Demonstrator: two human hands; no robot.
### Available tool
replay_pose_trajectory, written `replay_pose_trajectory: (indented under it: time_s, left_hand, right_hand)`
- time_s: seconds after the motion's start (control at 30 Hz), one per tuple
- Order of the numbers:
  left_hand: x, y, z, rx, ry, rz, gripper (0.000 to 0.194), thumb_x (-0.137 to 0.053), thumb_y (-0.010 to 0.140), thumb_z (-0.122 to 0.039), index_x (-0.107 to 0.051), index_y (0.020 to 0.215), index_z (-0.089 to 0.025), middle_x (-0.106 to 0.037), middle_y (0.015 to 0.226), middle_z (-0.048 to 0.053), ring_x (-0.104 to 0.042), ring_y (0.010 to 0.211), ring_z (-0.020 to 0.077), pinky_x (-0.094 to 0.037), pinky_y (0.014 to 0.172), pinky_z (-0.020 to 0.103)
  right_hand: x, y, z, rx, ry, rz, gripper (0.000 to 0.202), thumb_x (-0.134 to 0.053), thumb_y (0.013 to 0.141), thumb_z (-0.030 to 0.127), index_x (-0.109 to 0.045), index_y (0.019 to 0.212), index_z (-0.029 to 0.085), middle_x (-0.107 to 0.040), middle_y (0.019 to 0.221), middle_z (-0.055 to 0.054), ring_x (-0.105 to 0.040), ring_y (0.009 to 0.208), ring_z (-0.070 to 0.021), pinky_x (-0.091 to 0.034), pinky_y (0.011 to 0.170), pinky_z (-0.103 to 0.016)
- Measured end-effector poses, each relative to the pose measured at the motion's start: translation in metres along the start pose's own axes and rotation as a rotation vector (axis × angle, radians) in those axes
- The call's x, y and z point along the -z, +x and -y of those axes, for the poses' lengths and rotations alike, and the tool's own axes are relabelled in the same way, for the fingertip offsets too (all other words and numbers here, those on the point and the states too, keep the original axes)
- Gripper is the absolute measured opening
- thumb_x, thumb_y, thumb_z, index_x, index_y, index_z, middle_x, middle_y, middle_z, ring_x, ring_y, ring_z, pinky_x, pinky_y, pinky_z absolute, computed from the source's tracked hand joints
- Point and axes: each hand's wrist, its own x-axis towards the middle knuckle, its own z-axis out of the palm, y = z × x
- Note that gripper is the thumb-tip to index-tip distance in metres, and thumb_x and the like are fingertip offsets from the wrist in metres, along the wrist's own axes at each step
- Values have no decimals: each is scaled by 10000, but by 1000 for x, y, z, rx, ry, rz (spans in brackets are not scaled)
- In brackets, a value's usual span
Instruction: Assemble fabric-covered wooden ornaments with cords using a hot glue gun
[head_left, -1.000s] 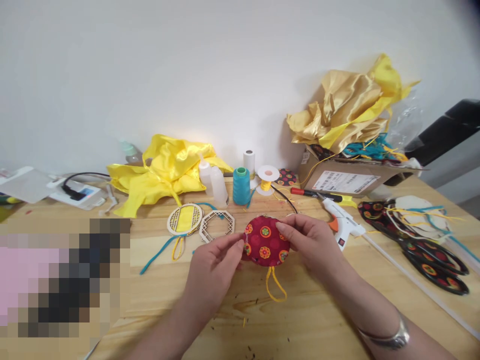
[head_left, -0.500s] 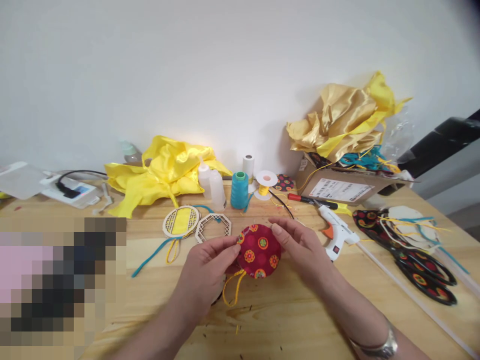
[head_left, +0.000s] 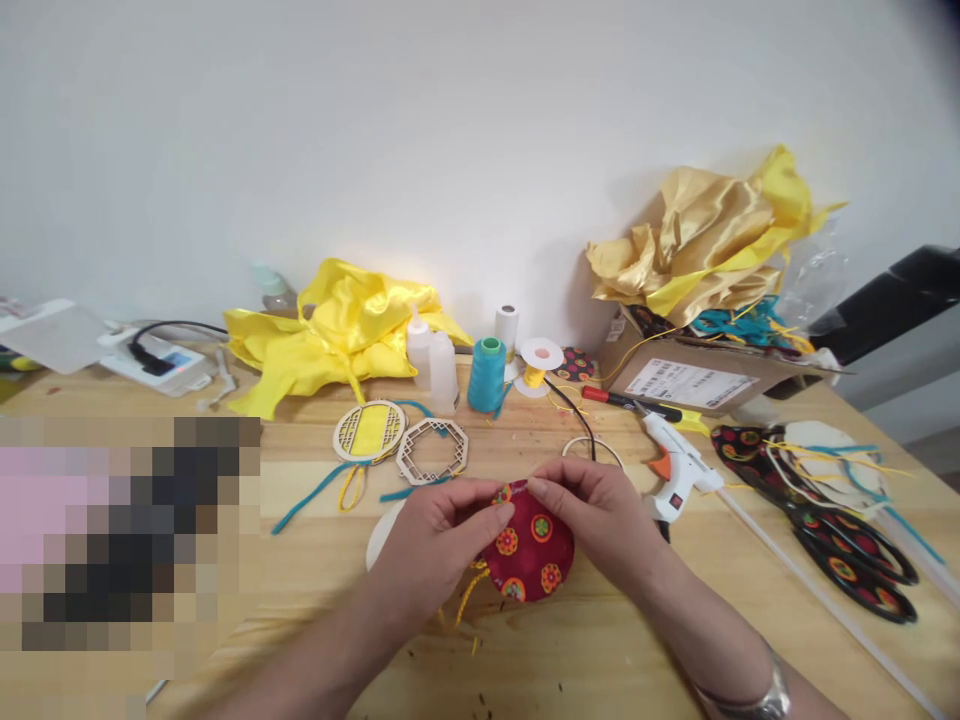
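Note:
Between my hands is a round disc covered in dark red flowered fabric (head_left: 531, 553), held up over the table. My left hand (head_left: 442, 535) pinches its upper left edge, thumb on the front. At the top edge, my right hand (head_left: 592, 515) grips it between thumb and fingers. A braided yellow cord (head_left: 470, 592) hangs at the disc's lower left. Partly behind my left hand lies a pale round piece (head_left: 381, 540). Beyond my hands rest an octagonal wooden lattice frame (head_left: 409, 462) and a round lattice frame with yellow fabric (head_left: 370, 430).
A white glue gun (head_left: 679, 468) and black-handled scissors (head_left: 855, 565) lie to the right. Behind stand a teal thread cone (head_left: 487, 378), squeeze bottles (head_left: 443, 375) and crumpled yellow satin (head_left: 337, 325). A cardboard box (head_left: 667, 378) holds fabric at the back right.
The fabric disc has come lower in view. My right hand has closed onto its top edge, and my left thumb now lies farther over its front. The camera view has shifted slightly.

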Motion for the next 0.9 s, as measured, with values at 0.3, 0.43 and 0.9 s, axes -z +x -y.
replay_pose_trajectory:
  time_s: [0.3, 0.43, 0.9]
  left_hand:
    - [1, 1, 0, -19, 65, -73, 183, -703, 698, -285, -761, 825, -166, -726, 663, 22, -617, 596, 139, -459, 583, 224]
    - [0, 0, 0, -29, 120, -91, 179, -699, 689, -290, -759, 806, -168, -728, 671, 25, -623, 603, 148, -460, 580, 231]
    - [-2, -2, 7, -124, 256, -118, 155, -664, 719, -293, -731, 765, -162, -696, 682, 21, -594, 615, 143, -468, 600, 238]
  right_hand:
    - [1, -6, -6, 917, -682, -362, 128, -591, 833, 154, -685, 916, 182, -627, 848, -70, -543, 810, -187, -466, 712, -345]
    - [-1, -12, -5, 1075, -934, -283, 122, -553, 859, 120, -661, 895, 166, -636, 776, -55, -512, 785, -193, -437, 710, -354]
    - [-4, -16, -6, 1138, -1150, -256, 227, -423, 921, 131, -650, 911, 119, -680, 813, -73, -541, 769, -198, -382, 691, -367]
